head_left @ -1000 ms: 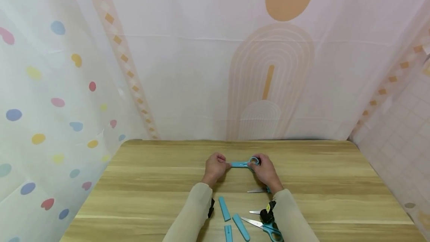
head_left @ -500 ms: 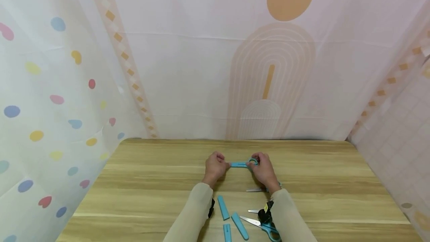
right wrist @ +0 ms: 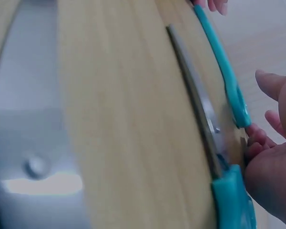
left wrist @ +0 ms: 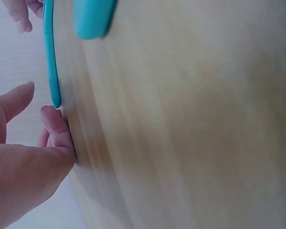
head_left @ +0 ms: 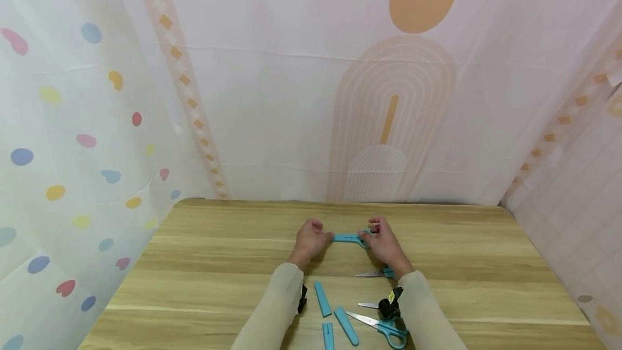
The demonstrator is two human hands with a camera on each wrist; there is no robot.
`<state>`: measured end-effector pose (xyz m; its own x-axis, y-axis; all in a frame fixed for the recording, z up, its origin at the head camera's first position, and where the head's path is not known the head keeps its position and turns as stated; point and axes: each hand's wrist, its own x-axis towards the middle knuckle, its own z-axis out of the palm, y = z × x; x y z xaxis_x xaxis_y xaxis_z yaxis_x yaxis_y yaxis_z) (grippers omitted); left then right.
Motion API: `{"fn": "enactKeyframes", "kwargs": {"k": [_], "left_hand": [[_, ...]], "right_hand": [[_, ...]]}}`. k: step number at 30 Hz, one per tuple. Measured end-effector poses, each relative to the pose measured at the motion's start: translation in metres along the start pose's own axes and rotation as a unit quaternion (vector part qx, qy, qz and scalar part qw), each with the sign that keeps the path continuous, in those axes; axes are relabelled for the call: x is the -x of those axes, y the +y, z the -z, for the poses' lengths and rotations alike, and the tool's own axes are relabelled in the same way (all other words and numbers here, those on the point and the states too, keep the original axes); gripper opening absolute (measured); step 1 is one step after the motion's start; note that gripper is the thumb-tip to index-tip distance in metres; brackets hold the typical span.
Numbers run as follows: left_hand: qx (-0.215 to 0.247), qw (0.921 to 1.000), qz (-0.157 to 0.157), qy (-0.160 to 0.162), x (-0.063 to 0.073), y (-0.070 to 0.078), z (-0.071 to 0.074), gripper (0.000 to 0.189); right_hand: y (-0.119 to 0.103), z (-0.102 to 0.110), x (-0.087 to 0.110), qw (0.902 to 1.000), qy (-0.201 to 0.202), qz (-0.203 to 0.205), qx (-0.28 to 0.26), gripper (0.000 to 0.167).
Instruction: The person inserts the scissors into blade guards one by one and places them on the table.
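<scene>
Hands (head_left: 312, 240) touching sheathed scissors (head_left: 346, 238), blue sheaths (head_left: 323, 299), wooden table (head_left: 218, 263)

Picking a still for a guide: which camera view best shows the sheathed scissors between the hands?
Head: it shows the sheathed scissors from above, sheath and handles distinct, though the right hand partly hides the handles. Left wrist has them edge-on, cut off at the top; right wrist, edge-on and slanted.

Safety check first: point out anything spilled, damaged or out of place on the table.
Nothing looks spilled or damaged. Only oddity: bare-bladed scissors lie by the right sleeve, with loose blue sheaths beside them, while the farthest pair is sheathed.
</scene>
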<state>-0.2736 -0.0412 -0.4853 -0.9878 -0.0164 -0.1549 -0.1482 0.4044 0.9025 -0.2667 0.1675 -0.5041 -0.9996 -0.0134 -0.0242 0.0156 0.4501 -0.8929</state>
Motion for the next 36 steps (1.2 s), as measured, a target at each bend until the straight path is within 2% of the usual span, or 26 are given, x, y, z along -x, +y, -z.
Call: {"fn": "enactKeyframes", "kwargs": {"k": [7, 19, 26, 36], "left_hand": [[0.008, 0.9998, 0.014, -0.007, -0.002, -0.003, 0.002, 0.039], [0.016, 0.9991, 0.025, -0.029, -0.005, -0.008, 0.007, 0.04], [0.024, 0.9977, 0.003, -0.064, -0.004, -0.014, 0.014, 0.041], [0.031, 0.9942, -0.017, -0.101, 0.003, -0.014, 0.026, 0.041]], "right_hand": [[0.0, 0.006, -0.003, 0.9995, -0.021, -0.023, 0.0, 0.047], [-0.003, 0.023, -0.005, 0.9974, -0.066, -0.028, -0.007, 0.051], [-0.001, 0.039, -0.006, 0.9971, -0.071, -0.028, -0.003, 0.05], [0.004, 0.058, -0.002, 0.9959, -0.088, 0.009, 0.02, 0.045]]}}
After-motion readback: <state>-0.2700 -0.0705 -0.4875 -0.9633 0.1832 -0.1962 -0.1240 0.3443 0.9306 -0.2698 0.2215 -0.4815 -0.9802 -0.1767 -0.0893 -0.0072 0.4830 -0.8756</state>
